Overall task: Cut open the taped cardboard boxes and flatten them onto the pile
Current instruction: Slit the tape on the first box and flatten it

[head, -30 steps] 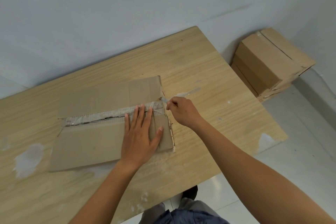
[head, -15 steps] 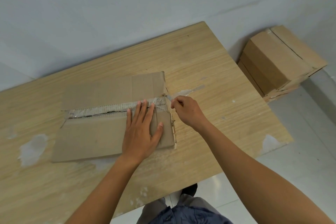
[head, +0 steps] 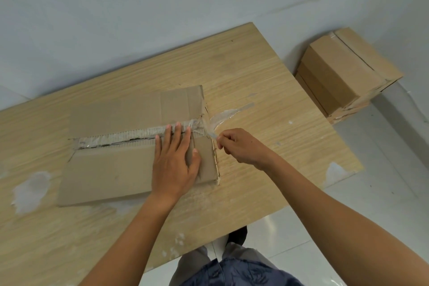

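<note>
So the box [head: 111, 169] lies squashed flat on the table [head: 267, 72], seam up, with the left hand [head: 174, 160] pressing it down, fingers straight and a bit spread, tips right on the tape [head: 197, 124], while the right hand [head: 241, 146] pinches the loose tape end at the box's right edge. I'd pull low and back along the seam, not straight up, with that flat hand close to the peel so the cardboard doesn't lift or tear. The pile [head: 343, 72] sits on the floor past the table's right side, well apart from this one
</note>
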The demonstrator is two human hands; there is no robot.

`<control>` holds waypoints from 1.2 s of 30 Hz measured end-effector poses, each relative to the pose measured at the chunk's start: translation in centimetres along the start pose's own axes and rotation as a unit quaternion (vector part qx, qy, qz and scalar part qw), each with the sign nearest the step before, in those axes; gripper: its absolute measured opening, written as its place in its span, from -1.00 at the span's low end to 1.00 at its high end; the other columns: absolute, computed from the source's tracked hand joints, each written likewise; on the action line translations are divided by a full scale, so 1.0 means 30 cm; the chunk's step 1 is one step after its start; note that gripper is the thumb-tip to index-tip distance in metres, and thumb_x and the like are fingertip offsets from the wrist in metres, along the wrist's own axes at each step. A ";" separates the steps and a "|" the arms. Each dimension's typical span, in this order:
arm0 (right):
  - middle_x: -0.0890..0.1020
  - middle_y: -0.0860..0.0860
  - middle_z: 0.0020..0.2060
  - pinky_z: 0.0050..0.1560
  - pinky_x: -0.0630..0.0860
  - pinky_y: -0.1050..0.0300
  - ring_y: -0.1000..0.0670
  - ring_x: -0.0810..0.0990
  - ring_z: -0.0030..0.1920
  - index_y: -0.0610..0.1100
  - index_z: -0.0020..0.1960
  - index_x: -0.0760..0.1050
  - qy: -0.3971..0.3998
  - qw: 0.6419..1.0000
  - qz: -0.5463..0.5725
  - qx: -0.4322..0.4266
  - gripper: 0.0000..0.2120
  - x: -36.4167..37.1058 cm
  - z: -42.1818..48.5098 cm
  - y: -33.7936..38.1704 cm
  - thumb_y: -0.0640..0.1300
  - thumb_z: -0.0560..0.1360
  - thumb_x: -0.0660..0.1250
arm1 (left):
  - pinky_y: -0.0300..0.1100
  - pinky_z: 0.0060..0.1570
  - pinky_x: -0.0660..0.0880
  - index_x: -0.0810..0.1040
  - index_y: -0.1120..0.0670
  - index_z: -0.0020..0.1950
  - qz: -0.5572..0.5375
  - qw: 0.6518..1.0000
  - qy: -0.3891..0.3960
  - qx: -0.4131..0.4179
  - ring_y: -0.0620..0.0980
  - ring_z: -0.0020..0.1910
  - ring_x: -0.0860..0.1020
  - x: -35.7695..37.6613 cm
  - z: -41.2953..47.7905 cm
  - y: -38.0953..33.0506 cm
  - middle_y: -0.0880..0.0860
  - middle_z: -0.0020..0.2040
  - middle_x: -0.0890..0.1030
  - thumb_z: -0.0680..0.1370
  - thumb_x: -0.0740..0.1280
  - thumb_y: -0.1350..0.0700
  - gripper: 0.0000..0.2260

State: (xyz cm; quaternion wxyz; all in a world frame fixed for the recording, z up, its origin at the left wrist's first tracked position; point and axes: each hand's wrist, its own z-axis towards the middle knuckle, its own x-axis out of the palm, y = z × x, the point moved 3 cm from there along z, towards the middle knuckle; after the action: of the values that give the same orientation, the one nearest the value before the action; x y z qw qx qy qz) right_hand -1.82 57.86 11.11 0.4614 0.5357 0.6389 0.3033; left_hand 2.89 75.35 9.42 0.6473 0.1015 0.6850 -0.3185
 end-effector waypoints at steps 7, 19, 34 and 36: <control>0.37 0.06 -0.46 -0.49 0.23 0.41 0.20 0.28 -0.57 -0.13 -0.26 0.44 0.063 0.996 -0.052 0.018 -0.69 0.045 -0.105 -0.028 -0.10 0.63 0.13 | 0.11 0.51 -0.14 0.21 0.03 0.53 0.001 1.000 -0.002 -0.028 0.08 0.56 -0.08 -0.005 0.017 0.008 0.10 0.56 0.08 0.56 -0.12 -0.15 -0.42; 0.44 0.07 -0.34 -0.30 0.27 0.15 0.08 0.40 -0.32 0.00 -0.20 0.40 -0.194 0.977 -0.083 0.026 -0.71 0.012 -0.061 0.060 0.05 0.63 0.08 | -0.02 0.36 0.17 0.53 0.06 0.30 -0.075 0.995 -0.054 0.030 0.04 0.33 0.38 -0.084 0.054 0.099 0.03 0.31 0.50 0.56 0.10 -0.08 -0.58; 0.41 -0.15 0.37 0.08 0.45 -0.10 -0.24 0.48 0.20 -0.14 0.47 0.25 -0.290 0.897 -0.332 -0.006 -0.59 0.278 0.207 0.150 -0.13 0.64 0.07 | 0.12 0.34 0.20 0.32 -0.01 0.47 0.064 0.995 0.061 0.048 0.16 0.36 0.33 -0.269 0.366 0.666 0.10 0.38 0.40 0.36 -0.04 -0.47 -0.17; 0.47 -0.14 0.31 0.04 0.45 -0.07 -0.23 0.51 0.13 -0.15 0.44 0.31 -0.276 0.885 -0.373 -0.046 -0.62 0.242 0.288 0.178 -0.15 0.63 0.09 | 0.10 0.26 0.28 0.31 -0.05 0.48 0.058 0.996 0.065 0.033 0.18 0.29 0.35 -0.294 0.365 0.706 0.09 0.33 0.42 0.27 -0.01 -0.54 -0.08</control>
State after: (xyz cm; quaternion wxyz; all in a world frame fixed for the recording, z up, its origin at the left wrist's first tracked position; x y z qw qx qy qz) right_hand 8.24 65.22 10.53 0.7221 0.2979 0.6240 -0.0222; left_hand 24.83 87.98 11.79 0.6151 0.1825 0.7079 -0.2955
